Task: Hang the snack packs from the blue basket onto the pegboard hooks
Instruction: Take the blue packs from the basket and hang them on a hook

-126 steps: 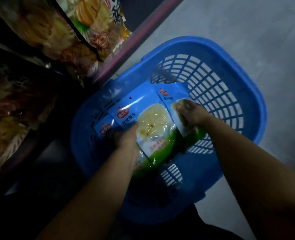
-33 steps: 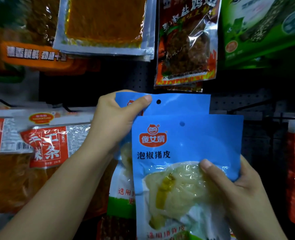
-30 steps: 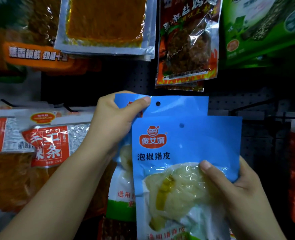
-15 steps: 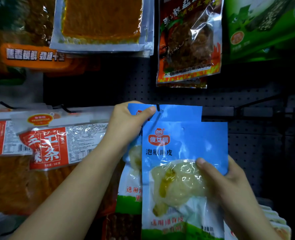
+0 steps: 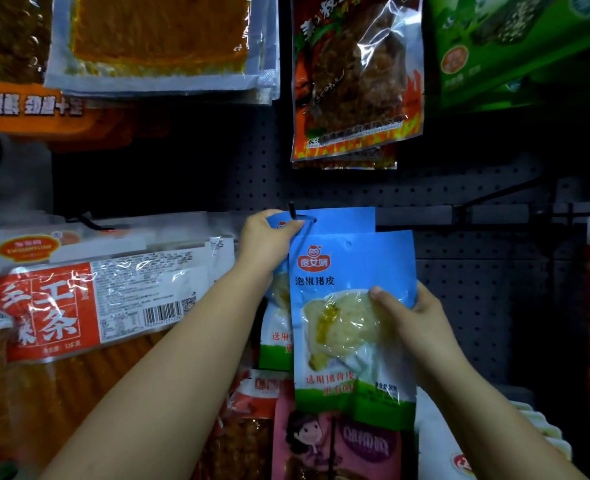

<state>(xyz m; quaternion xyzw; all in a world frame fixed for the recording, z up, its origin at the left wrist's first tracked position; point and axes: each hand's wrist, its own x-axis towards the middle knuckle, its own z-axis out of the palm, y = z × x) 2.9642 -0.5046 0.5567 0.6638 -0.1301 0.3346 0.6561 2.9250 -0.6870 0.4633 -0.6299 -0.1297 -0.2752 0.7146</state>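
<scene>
Left hand: centre of the frame, fingers pinched on the top left corner of the rear blue pack, thumb on its front face.
Rear blue pack: held flat against the dark pegboard, mostly covered by the pack in front; its hang hole sits right at the black hook, whose upturned tip shows just above the pack's top edge. Whether the hook passes fully through the hole, I cannot tell.
Right hand: right of centre, fingers closed around the right edge of the front blue pack, thumb pressed on the clear window with the pale food.
Front blue pack: upright, overlapping the rear pack and lower than it; its hang hole near the top is free of any hook; green band across its bottom.
Pegboard: dark, perforated, filling the middle of the frame.
Neighbouring goods: red-and-white long packs at the left; a clear pack with orange contents at the upper left; a red flame-printed pack at the top centre; a green pack at the upper right; a pink pack at the bottom, below the front blue pack.
Blue basket: out of the frame.
</scene>
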